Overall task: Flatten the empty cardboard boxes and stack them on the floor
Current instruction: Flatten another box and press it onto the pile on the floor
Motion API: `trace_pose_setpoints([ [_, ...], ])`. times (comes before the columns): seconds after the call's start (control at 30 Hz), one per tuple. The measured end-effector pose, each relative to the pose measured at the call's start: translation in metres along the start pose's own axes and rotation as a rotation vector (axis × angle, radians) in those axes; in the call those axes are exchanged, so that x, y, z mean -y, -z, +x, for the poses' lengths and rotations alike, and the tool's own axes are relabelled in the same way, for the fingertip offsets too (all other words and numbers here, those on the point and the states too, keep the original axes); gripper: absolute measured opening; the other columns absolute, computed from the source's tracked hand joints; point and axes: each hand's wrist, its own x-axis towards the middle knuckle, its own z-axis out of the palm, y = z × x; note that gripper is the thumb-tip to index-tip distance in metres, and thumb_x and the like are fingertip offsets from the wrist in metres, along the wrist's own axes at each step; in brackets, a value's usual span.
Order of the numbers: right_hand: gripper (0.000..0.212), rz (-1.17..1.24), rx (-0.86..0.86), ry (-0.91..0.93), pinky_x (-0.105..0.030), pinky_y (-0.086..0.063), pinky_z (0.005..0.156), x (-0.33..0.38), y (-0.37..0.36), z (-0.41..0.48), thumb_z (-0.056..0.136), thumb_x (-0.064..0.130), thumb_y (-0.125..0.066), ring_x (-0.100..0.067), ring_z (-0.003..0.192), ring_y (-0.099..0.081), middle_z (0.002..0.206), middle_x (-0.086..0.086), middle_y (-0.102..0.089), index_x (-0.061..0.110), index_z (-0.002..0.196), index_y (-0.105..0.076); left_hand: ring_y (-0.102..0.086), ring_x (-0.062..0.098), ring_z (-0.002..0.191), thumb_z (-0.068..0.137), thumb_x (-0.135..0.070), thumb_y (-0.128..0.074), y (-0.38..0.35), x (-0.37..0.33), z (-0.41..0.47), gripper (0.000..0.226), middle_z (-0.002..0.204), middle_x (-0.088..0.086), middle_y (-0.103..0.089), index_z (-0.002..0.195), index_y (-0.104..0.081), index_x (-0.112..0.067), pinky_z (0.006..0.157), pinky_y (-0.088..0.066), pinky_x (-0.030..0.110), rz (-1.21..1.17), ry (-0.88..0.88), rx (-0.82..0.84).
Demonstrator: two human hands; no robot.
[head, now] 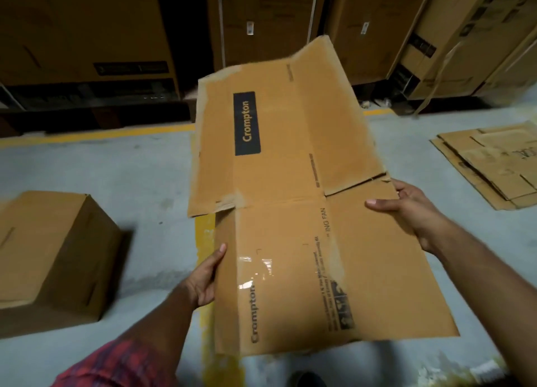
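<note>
Flattened box [290,212] held level above the floor [145,183]; left hand [203,276] and right hand [406,209] each grip an opposite edge, likely for carrying to the stack [491,165] at right.

flattened box in hands [290,212]: 1 | upright box [52,255]: 1 | floor stack [494,165]: 1 | hands: 2

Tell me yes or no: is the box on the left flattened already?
No, the box on the left stands on the floor with its full shape.
</note>
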Motion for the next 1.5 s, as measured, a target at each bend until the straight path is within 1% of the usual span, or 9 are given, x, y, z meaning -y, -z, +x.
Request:
trace_pose_setpoints([
  [0.13,0.038,-0.06,-0.036,-0.074,-0.027,-0.062,0.059,-0.029,0.003,0.01,0.086,-0.006,-0.078,-0.018,0.076,-0.08,0.105,-0.01,-0.08,0.011,0.12,-0.074,-0.072,0.041,0.113,0.066,-0.038,-0.1,0.006,0.004,0.001,0.091,0.126,0.02,-0.073,0.142,-0.056,-0.016,0.094,-0.058,0.062,0.153,-0.069,-0.121],
  [0.23,0.034,-0.113,-0.08,-0.083,-0.03,-0.062,0.057,-0.049,0.002,0.019,0.089,-0.004,-0.077,-0.019,0.072,-0.079,0.1,-0.007,-0.079,0.017,0.115,-0.073,-0.077,0.034,0.102,0.079,-0.025,-0.091,-0.01,0.012,-0.004,0.054,0.113,0.014,-0.079,0.126,-0.066,-0.013,0.092,-0.061,0.053,0.266,-0.173,-0.219],
  [0.4,0.046,-0.35,-0.164,-0.028,-0.046,-0.059,0.093,-0.09,0.006,0.042,0.091,0.01,-0.081,-0.03,0.101,-0.072,0.118,-0.009,-0.074,0.017,0.134,-0.068,-0.079,0.03,0.097,0.082,-0.012,-0.089,-0.043,0.04,0.005,0.04,0.107,0.01,-0.081,0.118,-0.072,-0.01,0.09,-0.062,0.051,0.303,-0.335,-0.334],
  [0.57,0.045,-0.674,-0.238,-0.066,-0.054,-0.054,0.101,-0.13,0.023,0.066,0.098,0.029,-0.074,-0.039,0.117,-0.065,0.129,-0.01,-0.07,0.023,0.14,-0.06,-0.075,0.026,0.104,0.081,-0.019,-0.089,-0.071,0.086,0.045,0.046,0.114,0.007,-0.077,0.121,-0.066,-0.014,0.099,-0.058,0.045,0.363,-0.396,-0.46],
  [0.8,0.048,-0.732,-0.286,-0.215,-0.059,-0.05,0.099,-0.199,0.037,0.095,0.101,0.034,-0.069,-0.046,0.121,-0.06,0.136,-0.016,-0.064,0.022,0.145,-0.052,-0.067,0.03,0.122,0.063,-0.067,-0.079,-0.059,0.162,0.124,0.096,0.135,0.005,-0.069,0.142,-0.055,-0.019,0.103,-0.057,0.049,0.435,-0.306,-0.557],
  [0.97,0.053,-0.713,-0.254,-0.271,-0.061,-0.051,0.1,-0.241,0.036,0.119,0.1,0.034,-0.071,-0.047,0.123,-0.06,0.139,-0.017,-0.064,0.02,0.146,-0.05,-0.059,0.038,0.127,0.092,-0.035,-0.077,-0.076,0.149,0.122,0.056,0.135,0.013,-0.064,0.138,-0.06,-0.008,0.107,-0.051,0.045,0.609,-0.262,-0.629],
  [1.13,0.051,-0.644,-0.269,-0.321,-0.061,-0.047,0.104,-0.277,0.022,0.139,0.1,0.029,-0.072,-0.049,0.124,-0.058,0.14,-0.019,-0.063,0.017,0.145,-0.051,-0.029,0.041,0.143,0.098,-0.045,-0.069,-0.063,0.148,0.139,0.063,0.162,0.013,-0.024,0.149,-0.052,-0.012,0.118,-0.033,0.046,0.847,-0.135,-0.717],
  [1.37,0.056,-0.657,-0.284,-0.371,-0.057,-0.048,0.104,-0.31,0.015,0.151,0.1,0.018,-0.071,-0.049,0.127,-0.057,0.138,-0.023,-0.063,0.012,0.149,-0.045,-0.044,0.046,0.135,0.097,-0.048,-0.068,-0.039,0.162,0.165,0.069,0.149,0.024,-0.045,0.141,-0.046,0.0,0.11,-0.039,0.046,0.91,-0.076,-0.77],
  [1.5,0.105,-0.838,-0.244,-0.489,-0.064,-0.042,0.11,-0.332,0.012,0.158,0.089,0.031,-0.085,-0.051,0.138,-0.044,0.152,-0.028,-0.044,0.018,0.164,-0.013,-0.048,0.044,0.132,0.094,-0.041,-0.075,-0.034,0.167,0.17,0.064,0.142,0.021,-0.05,0.137,-0.049,-0.002,0.109,-0.04,0.046,0.887,-0.032,-0.813],
])
